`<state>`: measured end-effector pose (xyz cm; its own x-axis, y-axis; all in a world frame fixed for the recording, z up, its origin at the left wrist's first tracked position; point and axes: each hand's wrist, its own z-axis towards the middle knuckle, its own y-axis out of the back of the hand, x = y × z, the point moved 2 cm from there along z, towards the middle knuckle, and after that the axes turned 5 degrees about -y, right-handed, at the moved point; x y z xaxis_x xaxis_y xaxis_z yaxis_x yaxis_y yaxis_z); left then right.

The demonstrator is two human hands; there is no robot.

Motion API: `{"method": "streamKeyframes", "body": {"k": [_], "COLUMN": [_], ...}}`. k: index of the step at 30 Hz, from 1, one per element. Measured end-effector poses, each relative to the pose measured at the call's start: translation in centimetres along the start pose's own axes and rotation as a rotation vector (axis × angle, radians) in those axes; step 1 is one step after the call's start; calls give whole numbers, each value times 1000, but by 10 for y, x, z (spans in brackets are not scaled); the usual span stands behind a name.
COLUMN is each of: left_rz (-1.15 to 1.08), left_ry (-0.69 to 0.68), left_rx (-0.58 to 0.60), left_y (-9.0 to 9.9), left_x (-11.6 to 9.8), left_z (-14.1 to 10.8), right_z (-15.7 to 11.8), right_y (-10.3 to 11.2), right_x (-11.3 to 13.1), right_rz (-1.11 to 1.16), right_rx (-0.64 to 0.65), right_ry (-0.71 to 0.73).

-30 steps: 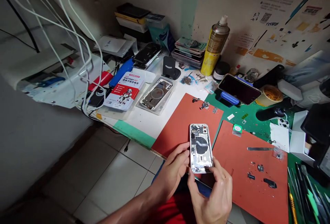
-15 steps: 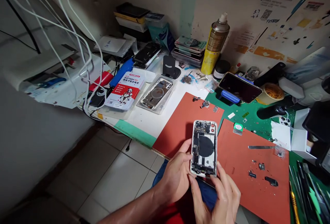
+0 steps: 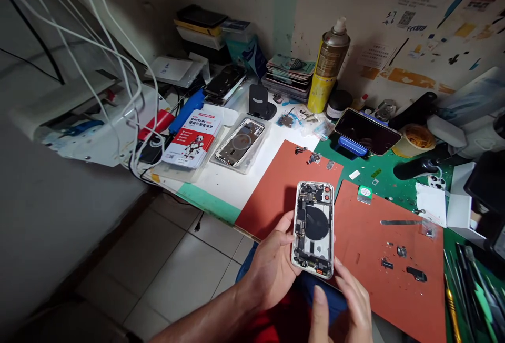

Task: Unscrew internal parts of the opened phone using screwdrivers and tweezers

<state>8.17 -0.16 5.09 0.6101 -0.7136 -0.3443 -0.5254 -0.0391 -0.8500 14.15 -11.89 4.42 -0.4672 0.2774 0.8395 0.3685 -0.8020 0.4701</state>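
Note:
An opened phone housing [image 3: 324, 211], white-rimmed with its inner boards and a black round pad showing, is held upright near the bench edge. My left hand [image 3: 272, 264] grips it along its left side, thumb on the rim and fingers behind. My right hand [image 3: 347, 295] is just below its lower right corner, thumb and fingers apart; whether a fingertip touches the rim I cannot tell. Small dark parts [image 3: 415, 273] and tweezers [image 3: 400, 222] lie on the right brown mat [image 3: 374, 290]. Other small parts [image 3: 314, 158] sit at the top of the left mat [image 3: 268, 195].
A phone back frame [image 3: 240, 143] and a battery box [image 3: 193, 140] lie to the left. Behind stand a spray can [image 3: 329, 64] and a propped phone [image 3: 367, 132]. Screwdrivers and picks [image 3: 475, 290] line the right edge. White cables [image 3: 118, 64] hang at left.
My right hand has opened, its thumb moving down and away from the phone's bottom edge. An orange spot now shows at the phone's lower right. My left hand keeps its hold.

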Motion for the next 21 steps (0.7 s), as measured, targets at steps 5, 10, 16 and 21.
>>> {"method": "streamKeyframes", "body": {"k": [5, 10, 16, 21], "left_rz": [72, 130, 153, 180], "left_ry": [-54, -74, -79, -87], "left_rx": [-56, -64, -85, -111], "left_y": [-5, -10, -15, -14], "left_x": [-2, -4, -5, -6], "left_z": [-5, -9, -12, -13], "right_z": [8, 13, 18, 17], "right_y": [13, 8, 0, 1], "right_x": [-28, -48, -33, -30], "right_rz": [77, 484, 691, 697], "right_rx": [137, 329, 394, 411], "right_ry": [-462, -694, -725, -739]}}
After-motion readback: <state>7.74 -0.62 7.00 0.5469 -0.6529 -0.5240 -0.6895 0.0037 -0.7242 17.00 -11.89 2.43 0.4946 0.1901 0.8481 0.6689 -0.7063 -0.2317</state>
